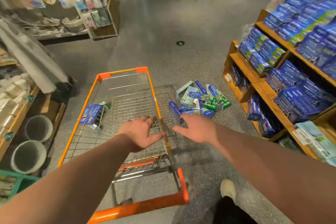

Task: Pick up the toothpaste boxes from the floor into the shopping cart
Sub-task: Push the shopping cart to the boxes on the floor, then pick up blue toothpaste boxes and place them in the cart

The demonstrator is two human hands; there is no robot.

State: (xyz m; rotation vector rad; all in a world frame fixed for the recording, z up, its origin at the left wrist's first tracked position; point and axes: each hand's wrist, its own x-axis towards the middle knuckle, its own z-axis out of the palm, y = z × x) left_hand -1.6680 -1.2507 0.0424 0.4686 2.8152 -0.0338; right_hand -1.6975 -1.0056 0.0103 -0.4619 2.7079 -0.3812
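Hovering over cart (153,94): L hand (141,133), R hand (195,130), grips open, empty; toothpaste boxes (198,99) heaped on floor, axes mixed.

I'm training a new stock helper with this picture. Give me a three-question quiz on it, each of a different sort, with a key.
1. True or false: the cart already holds some boxes.
2. Where is the pile of boxes on the floor?
A. left of the cart
B. right of the cart, before the shelves
C. behind the person
3. Fill in: both the left hand and the right hand are open and hold ____.

Key: 1 true, a blue pack lies at the cart's left side; 2 B; 3 nothing.
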